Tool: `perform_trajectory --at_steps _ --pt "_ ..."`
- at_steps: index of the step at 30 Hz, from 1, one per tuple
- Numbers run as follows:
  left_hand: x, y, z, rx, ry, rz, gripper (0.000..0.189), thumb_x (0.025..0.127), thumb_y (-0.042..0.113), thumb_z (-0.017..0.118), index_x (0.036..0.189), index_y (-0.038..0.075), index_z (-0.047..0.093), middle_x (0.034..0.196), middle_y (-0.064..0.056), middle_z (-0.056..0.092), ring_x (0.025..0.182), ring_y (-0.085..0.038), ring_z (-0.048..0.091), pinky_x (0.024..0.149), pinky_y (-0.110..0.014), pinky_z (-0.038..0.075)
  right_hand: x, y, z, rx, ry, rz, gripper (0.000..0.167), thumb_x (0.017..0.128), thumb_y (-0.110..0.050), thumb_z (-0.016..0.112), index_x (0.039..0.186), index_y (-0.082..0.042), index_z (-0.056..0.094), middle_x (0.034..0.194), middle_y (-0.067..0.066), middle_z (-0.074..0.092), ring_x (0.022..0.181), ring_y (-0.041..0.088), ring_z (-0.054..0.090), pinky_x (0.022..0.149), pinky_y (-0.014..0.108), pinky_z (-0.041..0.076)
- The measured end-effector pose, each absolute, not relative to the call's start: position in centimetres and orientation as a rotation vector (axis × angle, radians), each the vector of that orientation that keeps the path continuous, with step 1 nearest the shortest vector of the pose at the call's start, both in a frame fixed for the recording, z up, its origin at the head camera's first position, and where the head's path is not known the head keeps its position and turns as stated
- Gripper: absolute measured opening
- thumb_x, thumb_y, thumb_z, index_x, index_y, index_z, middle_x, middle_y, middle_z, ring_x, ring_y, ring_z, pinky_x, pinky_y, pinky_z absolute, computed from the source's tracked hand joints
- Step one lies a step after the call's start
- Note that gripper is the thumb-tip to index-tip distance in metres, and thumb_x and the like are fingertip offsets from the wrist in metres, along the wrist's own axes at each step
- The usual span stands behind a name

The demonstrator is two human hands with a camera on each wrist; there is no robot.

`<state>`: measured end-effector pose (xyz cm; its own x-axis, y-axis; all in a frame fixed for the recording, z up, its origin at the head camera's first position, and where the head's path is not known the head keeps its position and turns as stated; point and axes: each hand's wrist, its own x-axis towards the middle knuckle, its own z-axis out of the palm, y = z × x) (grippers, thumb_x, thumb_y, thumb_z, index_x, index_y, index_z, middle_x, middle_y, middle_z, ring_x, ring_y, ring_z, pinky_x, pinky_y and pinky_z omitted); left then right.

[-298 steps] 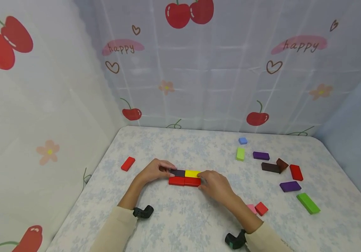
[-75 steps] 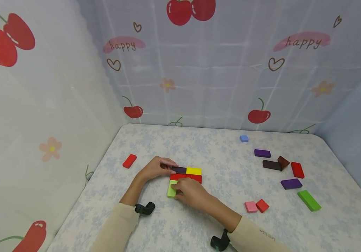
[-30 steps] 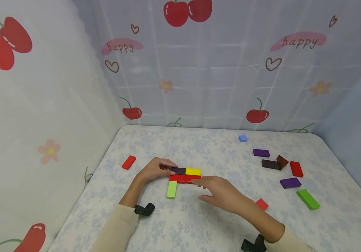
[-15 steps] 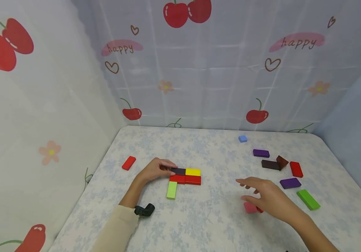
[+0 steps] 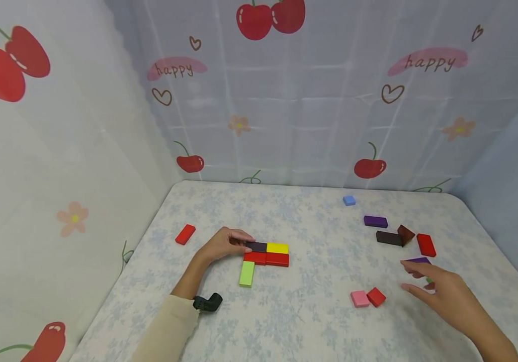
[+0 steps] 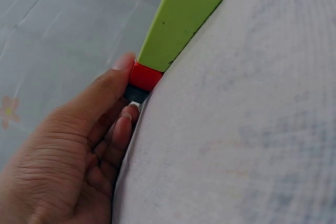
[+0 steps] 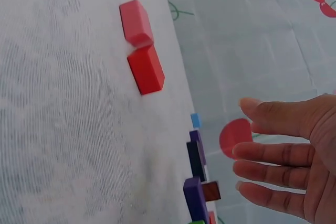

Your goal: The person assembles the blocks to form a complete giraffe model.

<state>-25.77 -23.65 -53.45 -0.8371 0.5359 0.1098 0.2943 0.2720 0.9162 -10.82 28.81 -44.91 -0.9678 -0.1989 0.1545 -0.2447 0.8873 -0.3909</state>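
Note:
My left hand (image 5: 224, 246) holds the left end of a black block (image 5: 257, 247), thumb in front and fingers behind. Beside the black block lies a yellow block (image 5: 277, 248). Two red blocks, left (image 5: 254, 258) and right (image 5: 277, 259), form the row in front. A light green block (image 5: 247, 274) extends toward me from the left red one. In the left wrist view the thumb reaches the red block (image 6: 145, 76). My right hand (image 5: 449, 296) hovers with parted fingers, holding nothing. It overlaps a purple block (image 5: 419, 260) and mostly hides a green block (image 5: 429, 280).
Right of the row lie a pink block (image 5: 359, 298) and a red cube (image 5: 376, 296). Farther back are another purple block (image 5: 375, 221), a dark brown block (image 5: 389, 238), a brown triangle (image 5: 406, 235), a red block (image 5: 426, 245) and a blue block (image 5: 349, 200). One red block (image 5: 185, 234) lies far left.
The light green block came from the back right and was set in front of the left red block. My right hand let go and moved right. My left hand has stayed put.

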Motion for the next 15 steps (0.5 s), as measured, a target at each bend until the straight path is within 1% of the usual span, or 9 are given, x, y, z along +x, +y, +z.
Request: perform_trajectory --at_steps 3,6,10,15 --pt "-25.7 -23.6 -53.4 0.773 2.321 1.595 0.031 0.084 0.010 0.084 0.115 0.012 0.079 0.112 -0.004 0.073 0.083 -0.018 0.060 0.072 -0.025 0.051 -10.8 30.4 -45.0 0.258 -3.008 0.567 0.058 0.080 -0.022 0.087 0.127 0.004 0.066 0.113 0.030 0.067 0.094 0.045 0.065 0.071 0.053 0.058" --pt "-25.7 -23.6 -53.3 0.767 2.323 1.593 0.031 0.084 0.011 0.084 0.115 0.013 0.079 0.112 -0.003 0.073 0.083 -0.018 0.060 0.072 -0.025 0.051 -10.8 31.7 -45.4 0.176 -3.075 0.500 0.058 0.080 -0.023 0.087 0.125 0.008 0.066 0.116 0.036 0.064 0.103 0.054 0.060 0.076 0.062 0.054" --pt "-25.7 -23.6 -53.2 0.757 2.322 1.586 0.031 0.085 0.012 0.084 0.115 0.014 0.080 0.112 -0.002 0.073 0.083 -0.017 0.060 0.073 -0.026 0.052 -11.1 33.2 -46.2 0.074 -3.166 0.429 0.061 0.079 -0.025 0.087 0.122 0.011 0.065 0.115 0.037 0.063 0.103 0.055 0.059 0.078 0.064 0.051" --pt "-25.7 -23.7 -53.2 0.770 2.317 1.593 0.031 0.085 0.012 0.084 0.115 0.014 0.079 0.112 -0.003 0.073 0.083 -0.018 0.060 0.072 -0.026 0.051 -11.4 34.2 -47.1 -0.053 -3.300 0.394 0.071 0.076 -0.030 0.089 0.123 0.015 0.061 0.114 0.039 0.061 0.098 0.053 0.059 0.077 0.062 0.052"
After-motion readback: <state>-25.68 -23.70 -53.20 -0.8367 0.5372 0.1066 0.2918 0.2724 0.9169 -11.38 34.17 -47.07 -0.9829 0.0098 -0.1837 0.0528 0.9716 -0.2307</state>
